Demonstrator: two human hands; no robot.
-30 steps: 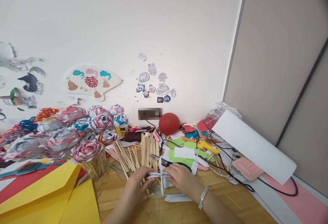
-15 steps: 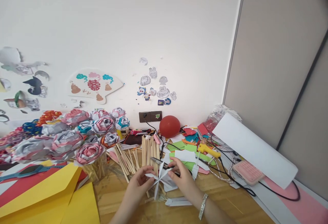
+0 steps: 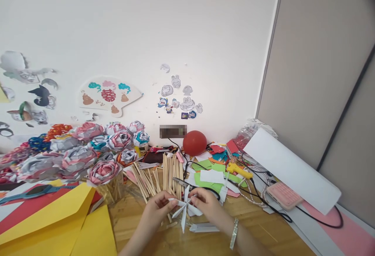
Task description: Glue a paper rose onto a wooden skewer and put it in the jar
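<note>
A white folded paper star (image 3: pixel 184 206) with several narrow pointed arms is held up over the wooden table, between my two hands. My left hand (image 3: pixel 161 205) pinches one arm of it at the left with thumb and fingers. On the other side, my right hand (image 3: pixel 205 203) has its thumb and fingertips closed on the paper near the upper right arm. Beneath the right wrist lies a folded white paper strip (image 3: pixel 204 227). Just behind the hands are scissors (image 3: pixel 181 182), their handles partly hidden by my right hand, beside a bunch of wooden sticks (image 3: pixel 172 168).
Paper flowers (image 3: pixel 104 172) crowd the left, behind yellow paper sheets (image 3: pixel 55 224). A red balloon (image 3: pixel 195 143) rests by the wall. At the right are coloured paper scraps (image 3: pixel 212 176), a yellow glue gun (image 3: pixel 238 170) with black cables, a pink keypad-like device (image 3: pixel 284 194) and a white sheet (image 3: pixel 293 168).
The paper star has turned a little and moved slightly right, its arms now showing more spread. My right hand has shifted its fingers lower on the paper; the left still pinches it.
</note>
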